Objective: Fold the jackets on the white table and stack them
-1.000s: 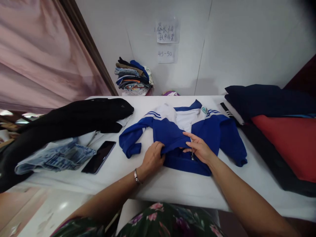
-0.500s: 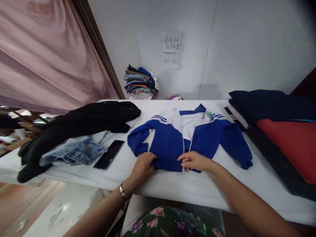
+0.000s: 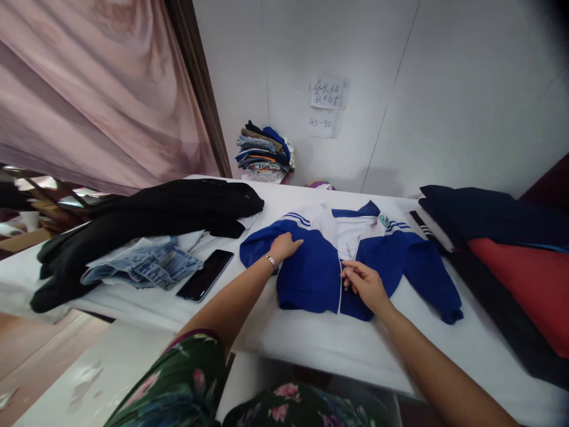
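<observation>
A blue and white zip-up jacket (image 3: 309, 279) lies spread on the table, its front partly parted and white lining showing at the neck. My left hand (image 3: 283, 247) rests on the jacket's left side near the sleeve, fingers reaching forward and thumb apart. At the front edge, beside the white zip, my right hand (image 3: 365, 284) has its fingers curled and closed on the jacket fabric. The right-hand sleeve stretches out flat over the table, while the left-hand sleeve is partly hidden behind my left hand and wrist.
On the white table (image 3: 262, 332), a phone (image 3: 205, 274), light jeans (image 3: 146, 264) and a black garment (image 3: 178, 207) lie left. Navy clothes (image 3: 493, 210) and a red garment (image 3: 522, 279) lie right. A folded clothes stack (image 3: 264, 151) stands behind, below paper signs (image 3: 326, 107).
My left hand has moved from the jacket's bottom hem up toward the sleeve. My right hand has moved up along the zip edge. The view has shifted slightly.
</observation>
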The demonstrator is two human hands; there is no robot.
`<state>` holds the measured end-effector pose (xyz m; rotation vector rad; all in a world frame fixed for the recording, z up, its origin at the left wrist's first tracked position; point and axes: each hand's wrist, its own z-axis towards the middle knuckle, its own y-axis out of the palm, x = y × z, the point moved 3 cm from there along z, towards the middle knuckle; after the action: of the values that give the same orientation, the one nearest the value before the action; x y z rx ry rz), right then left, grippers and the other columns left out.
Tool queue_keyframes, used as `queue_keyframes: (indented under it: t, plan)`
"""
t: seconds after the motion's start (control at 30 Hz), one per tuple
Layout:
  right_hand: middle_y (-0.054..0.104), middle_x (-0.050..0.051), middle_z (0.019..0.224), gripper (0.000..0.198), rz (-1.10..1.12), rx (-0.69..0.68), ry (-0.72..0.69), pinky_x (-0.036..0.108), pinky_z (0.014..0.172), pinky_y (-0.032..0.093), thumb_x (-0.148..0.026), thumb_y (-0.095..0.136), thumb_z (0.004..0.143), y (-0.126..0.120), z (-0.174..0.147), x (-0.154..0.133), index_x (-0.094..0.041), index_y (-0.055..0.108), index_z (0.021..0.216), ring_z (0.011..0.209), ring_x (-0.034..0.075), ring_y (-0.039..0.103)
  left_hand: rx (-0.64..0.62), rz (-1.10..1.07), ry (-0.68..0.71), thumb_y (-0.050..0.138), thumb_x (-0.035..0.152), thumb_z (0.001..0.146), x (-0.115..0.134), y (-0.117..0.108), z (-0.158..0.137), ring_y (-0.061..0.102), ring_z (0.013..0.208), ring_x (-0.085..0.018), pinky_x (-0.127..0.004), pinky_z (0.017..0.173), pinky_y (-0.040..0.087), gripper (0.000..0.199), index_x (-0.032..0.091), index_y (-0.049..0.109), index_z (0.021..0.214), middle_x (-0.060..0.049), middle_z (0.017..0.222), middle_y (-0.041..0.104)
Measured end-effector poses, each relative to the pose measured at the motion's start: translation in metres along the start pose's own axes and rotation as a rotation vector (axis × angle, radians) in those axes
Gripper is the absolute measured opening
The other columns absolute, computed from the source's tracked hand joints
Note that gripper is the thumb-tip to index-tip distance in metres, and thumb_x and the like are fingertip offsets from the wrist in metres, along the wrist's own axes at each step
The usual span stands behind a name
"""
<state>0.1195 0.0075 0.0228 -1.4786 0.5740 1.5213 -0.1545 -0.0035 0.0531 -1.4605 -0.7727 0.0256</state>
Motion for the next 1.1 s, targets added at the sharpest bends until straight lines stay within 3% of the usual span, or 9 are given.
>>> queue_keyframes:
  t: [0.07, 0.13, 0.2, 0.3, 0.4, 0.6, 0.7, 0.87, 1.1]
  plan:
    - [0.073, 0.012, 0.105, 0.037, -0.16, 0.055, -0.171, 0.036, 0.072, 0.057, -0.045, 0.054, 0.09, -0.003, -0.001, -0.004, -0.019, 0.07, 0.111, 0.089, 0.022, 0.069, 0.023, 0.01, -0.041, 0.062, 0.045, 0.085, -0.001, 0.005, 0.014, 0.066, 0.11, -0.032, -0.036, 0.087, 0.05, 0.037, 0.015, 0.068, 0.104, -0.019, 0.117, 0.07]
    - [0.07, 0.011, 0.118, 0.032, -0.353, -0.03, -0.311, 0.048, 0.097, 0.05, -0.039, 0.054, 0.092, -0.001, -0.003, -0.008, -0.021, 0.072, 0.111, 0.112, 0.027, 0.064, 0.056, 0.024, -0.06, 0.057, 0.039, 0.088, -0.004, 0.007, 0.02, 0.065, 0.111, -0.03, -0.036, 0.089, 0.049, 0.027, 0.018, 0.068, 0.102, -0.016, 0.116, 0.07]
    - [0.068, 0.011, 0.125, 0.031, -0.51, -0.184, -0.362, 0.055, 0.107, 0.04, -0.034, 0.054, 0.092, 0.003, -0.005, -0.008, -0.022, 0.072, 0.114, 0.121, 0.03, 0.059, 0.092, 0.04, -0.069, 0.049, 0.035, 0.092, -0.01, 0.005, 0.022, 0.065, 0.111, -0.028, -0.036, 0.089, 0.049, 0.026, 0.02, 0.067, 0.101, -0.014, 0.115, 0.071]
    - [0.065, 0.009, 0.132, 0.031, -0.628, -0.328, -0.325, 0.056, 0.109, 0.039, -0.031, 0.053, 0.094, 0.006, -0.006, -0.007, -0.026, 0.071, 0.118, 0.123, 0.031, 0.059, 0.109, 0.074, -0.09, 0.045, 0.034, 0.093, -0.019, 0.002, 0.022, 0.066, 0.11, -0.029, -0.036, 0.089, 0.049, 0.029, 0.019, 0.068, 0.101, -0.016, 0.113, 0.072]
    - [0.064, 0.006, 0.132, 0.029, -0.643, -0.356, -0.296, 0.054, 0.108, 0.041, -0.033, 0.053, 0.094, 0.005, -0.004, -0.007, -0.032, 0.072, 0.117, 0.124, 0.03, 0.058, 0.092, 0.104, -0.096, 0.048, 0.032, 0.091, -0.021, 0.001, 0.024, 0.066, 0.11, -0.031, -0.038, 0.09, 0.049, 0.028, 0.017, 0.07, 0.096, -0.019, 0.112, 0.071]
    - [0.069, 0.01, 0.124, 0.032, -0.608, -0.176, -0.438, 0.05, 0.108, 0.042, -0.03, 0.045, 0.098, -0.001, -0.002, -0.009, -0.023, 0.074, 0.109, 0.12, 0.027, 0.06, 0.078, 0.081, -0.133, 0.041, 0.057, 0.092, -0.014, -0.002, 0.037, 0.066, 0.107, -0.035, -0.039, 0.084, 0.051, 0.053, 0.014, 0.071, 0.093, -0.02, 0.109, 0.072]
    - [0.07, 0.01, 0.121, 0.03, -0.719, -0.098, -0.407, 0.057, 0.111, 0.034, -0.028, 0.047, 0.097, -0.006, 0.001, -0.005, -0.022, 0.073, 0.11, 0.12, 0.028, 0.059, 0.096, 0.07, -0.161, 0.047, 0.054, 0.091, -0.011, 0.0, 0.042, 0.067, 0.105, -0.031, -0.035, 0.08, 0.051, 0.044, 0.017, 0.069, 0.097, -0.016, 0.109, 0.073]
    - [0.069, 0.01, 0.123, 0.029, -0.813, -0.204, -0.237, 0.047, 0.106, 0.04, -0.031, 0.05, 0.096, -0.01, 0.007, 0.006, -0.021, 0.073, 0.111, 0.116, 0.026, 0.062, 0.177, 0.093, -0.22, 0.04, 0.04, 0.096, -0.016, -0.002, 0.042, 0.066, 0.108, -0.03, -0.037, 0.083, 0.05, 0.034, 0.018, 0.063, 0.109, -0.016, 0.114, 0.071]
    - [0.068, 0.01, 0.125, 0.028, -0.798, -0.209, -0.241, 0.044, 0.103, 0.042, -0.032, 0.054, 0.095, -0.012, 0.01, 0.007, -0.021, 0.073, 0.111, 0.117, 0.025, 0.061, 0.138, 0.137, -0.179, 0.042, 0.041, 0.094, -0.015, -0.005, 0.038, 0.065, 0.108, -0.035, -0.044, 0.087, 0.05, 0.04, 0.011, 0.062, 0.113, -0.022, 0.112, 0.069]
